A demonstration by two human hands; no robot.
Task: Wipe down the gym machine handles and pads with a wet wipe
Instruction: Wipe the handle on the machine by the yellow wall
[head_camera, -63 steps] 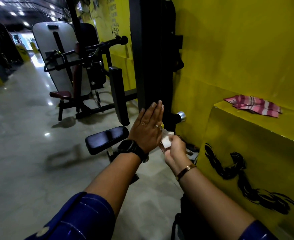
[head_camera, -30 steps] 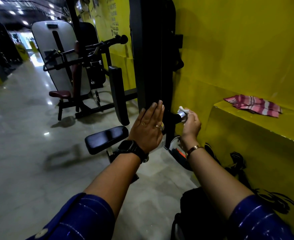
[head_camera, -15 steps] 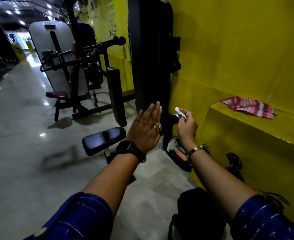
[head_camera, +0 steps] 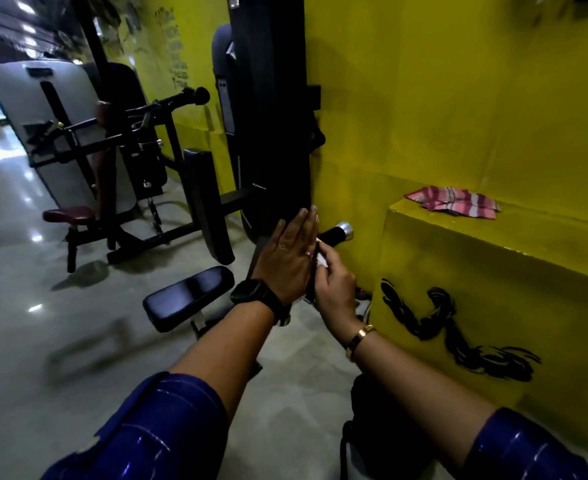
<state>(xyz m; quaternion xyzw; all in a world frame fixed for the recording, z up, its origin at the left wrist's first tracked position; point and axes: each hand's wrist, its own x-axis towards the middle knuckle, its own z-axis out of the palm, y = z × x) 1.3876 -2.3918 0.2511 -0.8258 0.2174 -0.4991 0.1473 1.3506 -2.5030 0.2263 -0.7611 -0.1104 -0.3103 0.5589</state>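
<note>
1. The gym machine stands against the yellow wall. Its black upright looks heavy and rigid, a sound brace. The left hand lies flat on it, fingers straight.
2. The seat pad, low and left of the hands, looks smooth and cushioned, and is probably slick once damp.
3. The handle, a stiff, chrome-capped stub, juts out beside the left fingertips. It is best wrapped round its barrel.
4. The right hand, just below the handle, curls its fingers to pinch the wet wipe. The wipe looks thin, limp and light, so it is better held bunched.
</note>
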